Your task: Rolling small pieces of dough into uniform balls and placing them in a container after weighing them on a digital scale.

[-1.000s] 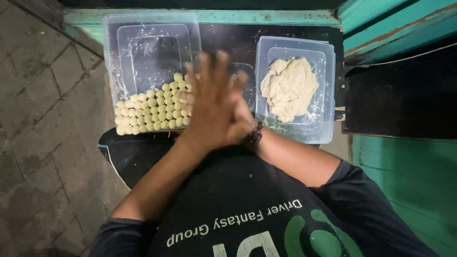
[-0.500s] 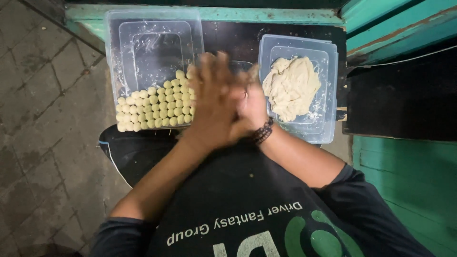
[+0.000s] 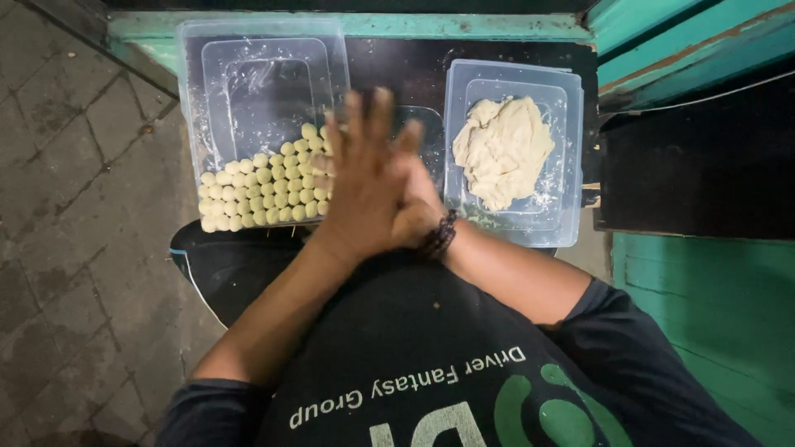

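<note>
My left hand [image 3: 360,186] lies flat, fingers stretched and blurred, pressed palm to palm on my right hand [image 3: 421,211], which shows only at its edge underneath. Whatever is between the palms is hidden. A dark bead bracelet [image 3: 440,237] circles my right wrist. Both hands hover over the near edge of a clear plastic tub [image 3: 248,50] holding rows of several small pale dough balls [image 3: 261,186] at its near end. To the right, a second clear tub [image 3: 571,165] holds a lump of pale dough [image 3: 501,149].
Both tubs sit on a dark surface with a teal-painted wooden edge [image 3: 464,25]. A small clear container [image 3: 429,132] stands between the tubs, behind my hands. Grey paving [image 3: 74,207] lies to the left, teal boards [image 3: 704,314] to the right.
My palms keep sliding against each other. Half a second ago my right hand showed further to the right; it is now drawn back beneath the left. The tubs have not moved.
</note>
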